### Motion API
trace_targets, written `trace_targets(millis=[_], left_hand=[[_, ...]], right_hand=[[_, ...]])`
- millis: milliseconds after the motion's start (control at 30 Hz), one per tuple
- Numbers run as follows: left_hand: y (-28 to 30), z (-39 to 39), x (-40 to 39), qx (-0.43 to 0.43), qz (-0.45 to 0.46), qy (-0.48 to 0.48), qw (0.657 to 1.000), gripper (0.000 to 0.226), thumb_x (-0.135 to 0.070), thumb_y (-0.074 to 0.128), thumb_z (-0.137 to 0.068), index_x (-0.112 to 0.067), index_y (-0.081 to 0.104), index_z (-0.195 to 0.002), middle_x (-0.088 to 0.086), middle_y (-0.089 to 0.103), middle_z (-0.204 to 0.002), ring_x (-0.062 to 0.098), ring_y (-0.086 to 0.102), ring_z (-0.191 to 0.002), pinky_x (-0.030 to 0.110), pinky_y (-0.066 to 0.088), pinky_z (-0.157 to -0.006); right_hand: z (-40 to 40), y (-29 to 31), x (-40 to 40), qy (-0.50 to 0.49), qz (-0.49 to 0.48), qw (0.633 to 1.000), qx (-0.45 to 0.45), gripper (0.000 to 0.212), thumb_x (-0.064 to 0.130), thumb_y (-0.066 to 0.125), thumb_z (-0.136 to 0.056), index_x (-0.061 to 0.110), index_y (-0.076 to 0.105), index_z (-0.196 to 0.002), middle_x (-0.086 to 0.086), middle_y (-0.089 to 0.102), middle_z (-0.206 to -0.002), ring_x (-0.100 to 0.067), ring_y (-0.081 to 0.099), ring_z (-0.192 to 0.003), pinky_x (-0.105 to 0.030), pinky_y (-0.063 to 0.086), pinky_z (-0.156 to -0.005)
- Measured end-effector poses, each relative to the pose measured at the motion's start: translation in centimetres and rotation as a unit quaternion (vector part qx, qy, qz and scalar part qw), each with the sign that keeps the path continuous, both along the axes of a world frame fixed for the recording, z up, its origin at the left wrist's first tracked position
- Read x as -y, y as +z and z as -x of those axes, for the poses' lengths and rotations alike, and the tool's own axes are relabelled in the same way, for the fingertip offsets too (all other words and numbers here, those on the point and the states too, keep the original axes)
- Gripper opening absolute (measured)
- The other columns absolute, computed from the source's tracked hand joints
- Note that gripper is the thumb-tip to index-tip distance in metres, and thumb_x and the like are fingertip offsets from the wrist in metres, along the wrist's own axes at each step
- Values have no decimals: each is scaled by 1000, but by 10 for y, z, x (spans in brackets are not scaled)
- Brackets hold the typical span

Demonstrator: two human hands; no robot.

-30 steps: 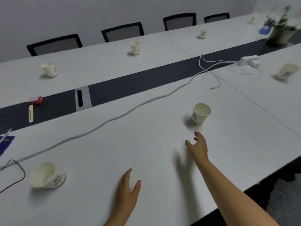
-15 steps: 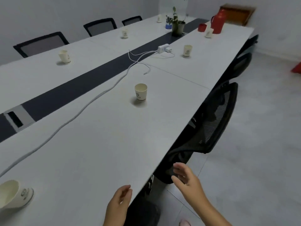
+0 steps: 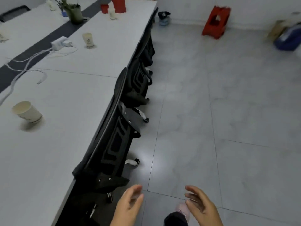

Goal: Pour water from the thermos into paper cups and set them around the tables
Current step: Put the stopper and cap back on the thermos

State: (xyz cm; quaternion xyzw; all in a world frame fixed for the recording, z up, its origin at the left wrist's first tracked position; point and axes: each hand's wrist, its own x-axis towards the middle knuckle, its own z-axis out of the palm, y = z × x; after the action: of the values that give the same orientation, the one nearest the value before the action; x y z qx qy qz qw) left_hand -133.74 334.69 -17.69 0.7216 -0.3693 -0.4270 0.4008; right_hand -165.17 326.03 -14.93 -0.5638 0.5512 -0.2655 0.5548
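Far ahead of my fingers, at the table's (image 3: 68, 144) far end, the red thermos (image 3: 118, 4) stood with a red cup (image 3: 104, 8) and a paper cup (image 3: 112, 13) just beside it. Two more paper cups sat nearer, well left of my fingers: one (image 3: 27, 111) closest, one (image 3: 88, 39) by the white power adapter (image 3: 59, 43). I could not tell what any cup held. My left hand (image 3: 130, 205) and right hand (image 3: 201, 204) hung over the floor, fingers loosely spread, holding nothing.

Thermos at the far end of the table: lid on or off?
Cannot tell. The red thermos stands upright, but its top is cut off by the frame edge. A red cap-like piece sits beside it.
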Motion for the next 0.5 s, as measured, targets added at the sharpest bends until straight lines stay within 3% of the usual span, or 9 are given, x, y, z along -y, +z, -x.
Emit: trace_targets(millis=[133,333,500], left_hand=[[-37,48,73,-25,-28,74,997,49,-7,87,-90,-42,75,-121,-3,76,-128,7,76,-109,33,61,-98],[-14,85,178,-44,-28,111,992,43,-3,81,-95,-29,73,-128,-18,76,-122,7,73,-115,40,56,-101],[-17,79,282,-43,-15,139,989,41,-1,80,-95,-31,75,-123,-15,78,-119,7,74,-113,38,56,-102]], right_hand=[[66,-8,61,-78,-5,997,3,42,-7,78,-92,22,75,-122,-2,76,-130,-29,75,-117,-27,59,-100],[96,17,194,-109,20,994,7,38,-1,72,-99,17,67,-132,7,73,-134,-14,72,-121,-24,56,-104],[89,-2,295,-95,34,995,-5,44,-5,74,-95,18,67,-132,6,74,-133,-19,73,-119,-28,57,-104]])
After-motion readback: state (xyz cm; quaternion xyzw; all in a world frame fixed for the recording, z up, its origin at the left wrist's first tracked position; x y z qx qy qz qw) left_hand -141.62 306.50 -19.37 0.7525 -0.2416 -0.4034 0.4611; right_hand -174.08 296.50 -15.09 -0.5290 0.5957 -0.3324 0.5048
